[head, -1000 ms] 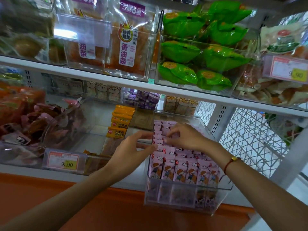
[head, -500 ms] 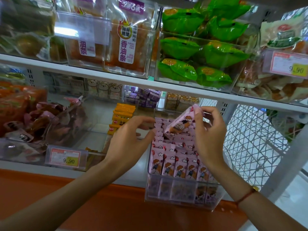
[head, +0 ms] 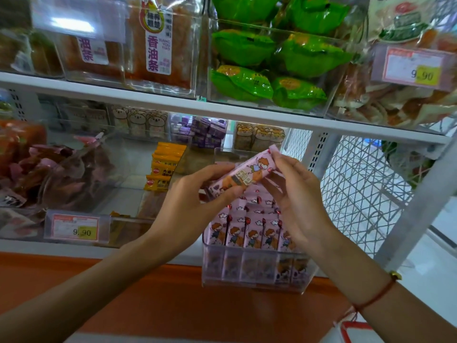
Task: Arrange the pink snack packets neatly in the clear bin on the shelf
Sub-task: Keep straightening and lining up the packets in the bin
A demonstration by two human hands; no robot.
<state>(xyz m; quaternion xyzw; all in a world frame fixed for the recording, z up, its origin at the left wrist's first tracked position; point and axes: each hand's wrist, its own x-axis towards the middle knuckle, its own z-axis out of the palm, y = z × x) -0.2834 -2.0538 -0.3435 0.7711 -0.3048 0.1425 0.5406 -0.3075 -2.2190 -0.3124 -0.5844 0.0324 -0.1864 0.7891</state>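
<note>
Glossy pink film packet (head: 243, 175); clear smooth plastic bin (head: 254, 273).

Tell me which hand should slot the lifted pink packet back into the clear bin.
Probably the right hand. It pinches the upper end of the pink cartoon-printed snack packet and sits directly above the clear plastic bin. The left hand grips the lower end, reaching in from the bin's left side.

Left hand (head: 190, 201): bare, no rings, no watch; forearm bare, no sleeve in view.
Right hand (head: 296, 201): bare, no rings; forearm bare.
Right wrist: thin red cord bracelet (head: 376, 297) w/ small gold bead (head: 395, 276). Nails short, unpainted.
</note>
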